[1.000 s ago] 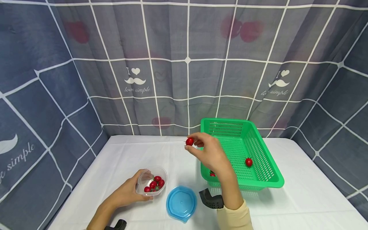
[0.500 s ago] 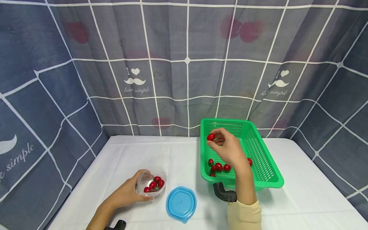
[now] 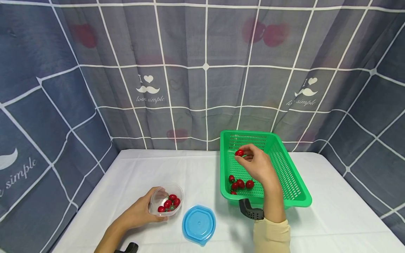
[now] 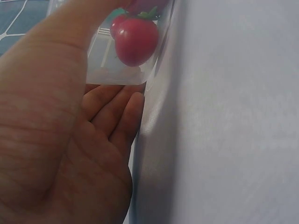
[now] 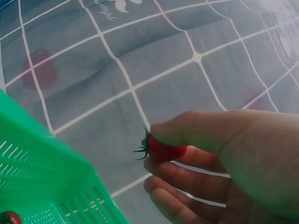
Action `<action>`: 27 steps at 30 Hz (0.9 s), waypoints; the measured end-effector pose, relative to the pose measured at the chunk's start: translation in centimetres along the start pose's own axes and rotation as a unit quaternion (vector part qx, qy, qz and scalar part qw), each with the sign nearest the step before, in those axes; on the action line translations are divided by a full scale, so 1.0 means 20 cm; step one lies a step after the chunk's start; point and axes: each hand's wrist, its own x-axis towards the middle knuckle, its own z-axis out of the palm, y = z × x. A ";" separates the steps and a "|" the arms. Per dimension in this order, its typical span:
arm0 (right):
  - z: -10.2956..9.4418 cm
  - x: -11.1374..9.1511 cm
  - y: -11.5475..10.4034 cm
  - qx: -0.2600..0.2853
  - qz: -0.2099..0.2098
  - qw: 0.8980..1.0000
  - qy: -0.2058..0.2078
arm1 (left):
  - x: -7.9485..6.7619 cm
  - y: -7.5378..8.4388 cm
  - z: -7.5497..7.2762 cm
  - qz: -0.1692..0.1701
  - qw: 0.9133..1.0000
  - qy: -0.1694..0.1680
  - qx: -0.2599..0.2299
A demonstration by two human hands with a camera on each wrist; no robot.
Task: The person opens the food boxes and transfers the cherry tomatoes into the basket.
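Observation:
In the head view my right hand [image 3: 257, 165] is over the green basket [image 3: 292, 172], pinching a cherry tomato [image 3: 239, 153] between thumb and fingers. Its green stem end shows in the right wrist view, where the tomato [image 5: 163, 149] sits clear of the basket wall. Several more tomatoes [image 3: 240, 183] lie on the basket floor at the near left. On the left, my left hand [image 3: 142, 211] grips a small clear plastic container [image 3: 157, 202], thumb and fingers around its sides. Several tomatoes [image 3: 168, 203] rest inside it; two show through its wall in the left wrist view.
A blue lid [image 3: 199, 225] lies flat on the white tablecloth [image 3: 196, 172] between the container and the basket. Behind the table hangs a grey checked curtain [image 3: 186, 84], which also encloses both sides.
My right hand has carried the tomato rightward from beside the basket to over it, uncovering the tomatoes at the near left. My left hand and the container have stayed in place.

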 end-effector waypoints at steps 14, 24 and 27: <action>0.00 -0.01 0.00 -0.004 -0.014 1.000 -0.006 | 0.00 -0.01 0.00 0.009 1.000 0.000 0.003; 0.05 0.00 -0.04 -0.003 -0.028 0.999 -0.015 | 0.00 -0.01 0.00 0.014 1.000 0.002 0.005; 0.08 0.00 -0.06 -0.002 -0.036 0.999 -0.024 | 0.00 -0.01 0.00 0.015 1.000 0.001 0.002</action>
